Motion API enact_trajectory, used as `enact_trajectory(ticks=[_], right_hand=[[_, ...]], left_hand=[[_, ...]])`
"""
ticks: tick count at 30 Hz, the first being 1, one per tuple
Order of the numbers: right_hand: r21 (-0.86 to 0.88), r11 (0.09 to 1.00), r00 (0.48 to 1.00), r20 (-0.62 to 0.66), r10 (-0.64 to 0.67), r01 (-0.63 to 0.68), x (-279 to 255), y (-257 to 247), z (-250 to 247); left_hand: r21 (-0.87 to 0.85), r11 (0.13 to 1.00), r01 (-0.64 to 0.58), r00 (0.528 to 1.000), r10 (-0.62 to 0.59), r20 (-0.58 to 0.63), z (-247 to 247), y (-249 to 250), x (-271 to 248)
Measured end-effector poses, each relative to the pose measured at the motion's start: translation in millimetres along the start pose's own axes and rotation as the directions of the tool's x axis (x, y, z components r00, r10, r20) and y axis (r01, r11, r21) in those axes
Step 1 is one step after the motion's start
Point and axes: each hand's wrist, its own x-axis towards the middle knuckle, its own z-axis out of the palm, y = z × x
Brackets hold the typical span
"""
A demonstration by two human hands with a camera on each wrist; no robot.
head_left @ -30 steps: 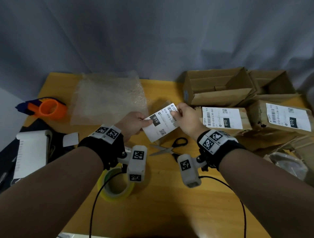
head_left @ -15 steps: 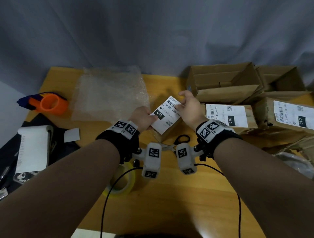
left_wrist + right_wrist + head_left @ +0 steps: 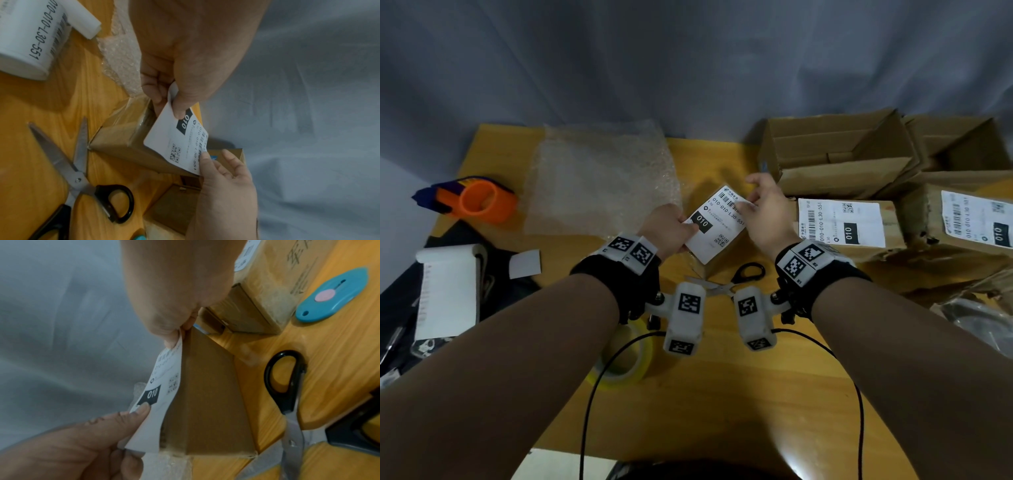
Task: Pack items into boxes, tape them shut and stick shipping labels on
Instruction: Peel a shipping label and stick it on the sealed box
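A white shipping label (image 3: 717, 222) printed "010" hangs just above a small taped cardboard box (image 3: 720, 270) at the table's centre. My left hand (image 3: 688, 224) pinches the label's near left corner between thumb and forefinger (image 3: 170, 104). My right hand (image 3: 746, 202) pinches the far right edge by the barcode (image 3: 180, 334), its other fingers spread loosely. In the left wrist view the label (image 3: 180, 142) curves over the top of the box (image 3: 123, 142). In the right wrist view the label (image 3: 162, 386) stands off the box (image 3: 205, 402), its near end lifted.
Black-handled scissors (image 3: 743, 277) lie just behind the box, a yellow tape roll (image 3: 619, 363) nearer me. Bubble wrap (image 3: 599, 178) and an orange tape dispenser (image 3: 479, 202) sit left. Labelled boxes (image 3: 842, 222) and open boxes (image 3: 835, 154) crowd the right. A blue cutter (image 3: 333, 296) lies beside them.
Both hands have carried the label forward and down over the small box. The right hand's free fingers have spread out.
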Motion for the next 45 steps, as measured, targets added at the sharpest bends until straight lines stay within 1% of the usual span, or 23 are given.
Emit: enact_trajectory(ticks=[6, 10, 14, 21, 24, 27, 29, 31, 32, 33, 34, 35, 36, 37, 38, 39, 40, 42, 43, 44, 45], right_hand=[[-0.016, 1.000, 1.000, -0.001, -0.004, 0.004, 1.7, -1.9, -0.1], [-0.035, 0.999, 1.000, 0.006, 0.008, -0.008, 3.0, -4.6, 0.3], [-0.082, 0.997, 1.000, 0.002, -0.010, 0.010, 1.4, -7.8, 1.3], [-0.078, 0.997, 1.000, -0.014, -0.025, 0.024, -1.5, -9.1, 0.6], [-0.112, 0.993, 0.999, -0.014, -0.035, 0.033, -1.7, -10.3, -0.4], [-0.198, 0.979, 0.998, -0.029, -0.060, 0.053, 0.1, -6.7, -4.1], [-0.209, 0.976, 0.992, -0.093, -0.085, 0.064, -1.8, -2.2, -9.4], [-0.170, 0.974, 0.967, -0.177, -0.182, 0.152, -6.7, 1.9, -15.7], [-0.165, 0.961, 0.953, -0.174, -0.248, 0.220, -8.8, 2.9, -17.6], [-0.167, 0.943, 0.944, -0.113, -0.309, 0.289, -10.5, 2.9, -18.1], [-0.183, 0.921, 0.937, 0.006, -0.350, 0.345, -11.8, 2.3, -16.7], [-0.227, 0.893, 0.919, 0.162, -0.359, 0.389, -13.0, 2.4, -13.3], [-0.310, 0.847, 0.887, 0.317, -0.337, 0.432, -13.9, 2.9, -9.4], [-0.414, 0.776, 0.853, 0.432, -0.294, 0.477, -15.4, 5.2, -4.4], [-0.513, 0.687, 0.832, 0.492, -0.256, 0.515, -17.7, 7.0, 0.0], [-0.585, 0.602, 0.821, 0.518, -0.239, 0.544, -20.2, 9.0, 4.6], [-0.617, 0.537, 0.806, 0.537, -0.247, 0.575, -22.7, 9.3, 8.6], [-0.602, 0.453, 0.745, 0.608, -0.273, 0.657, -26.9, 8.2, 12.4], [-0.585, 0.438, 0.722, 0.633, -0.280, 0.683, -26.9, 7.8, 10.9], [-0.569, 0.454, 0.716, 0.641, -0.277, 0.686, -23.4, 7.9, 6.9], [-0.564, 0.493, 0.729, 0.635, -0.255, 0.663, -18.5, 8.1, 1.8]], left_hand=[[-0.014, 1.000, 0.021, 1.000, -0.021, 0.011, -0.4, 1.0, 1.8], [0.027, 0.999, 0.019, 1.000, -0.020, 0.021, -0.8, 2.0, 3.6], [0.048, 0.999, 0.022, 0.999, -0.023, 0.026, -1.0, 2.4, 4.4], [-0.007, 0.997, 0.073, 0.997, -0.073, 0.011, -0.3, 1.3, 7.9], [0.019, 0.998, 0.066, 0.998, -0.066, 0.014, -0.9, 1.5, 8.1], [0.035, 0.997, 0.062, 0.998, -0.063, 0.026, -1.4, 0.6, 9.4], [0.041, 0.998, 0.056, 0.998, -0.057, 0.026, -1.7, 0.2, 9.8], [0.043, 0.998, 0.055, 0.998, -0.056, 0.023, -1.9, -0.3, 10.7], [0.044, 0.997, 0.055, 0.998, -0.056, 0.023, -2.1, -0.5, 11.3], [0.044, 0.997, 0.056, 0.998, -0.058, 0.024, -2.2, -0.5, 11.6], [0.041, 0.997, 0.058, 0.998, -0.059, 0.024, -2.1, -0.1, 11.6], [0.038, 0.997, 0.061, 0.998, -0.062, 0.023, -2.0, 0.0, 12.0], [0.036, 0.997, 0.064, 0.998, -0.065, 0.024, -1.8, 0.2, 12.2], [0.034, 0.997, 0.066, 0.997, -0.067, 0.023, -1.7, 0.2, 12.6], [0.036, 0.997, 0.067, 0.997, -0.068, 0.022, -1.7, 0.6, 12.5], [0.041, 0.997, 0.067, 0.997, -0.068, 0.021, -2.0, 0.8, 12.4], [0.051, 0.997, 0.064, 0.998, -0.065, 0.023, -2.4, 0.7, 12.4], [0.065, 0.997, 0.050, 0.998, -0.052, 0.037, -2.8, -0.5, 13.2], [0.063, 0.997, 0.045, 0.998, -0.048, 0.044, -2.4, -1.3, 13.5], [0.056, 0.997, 0.044, 0.998, -0.047, 0.048, -2.2, -1.6, 13.6], [0.043, 0.998, 0.045, 0.998, -0.047, 0.048, -2.0, -2.1, 13.7]])
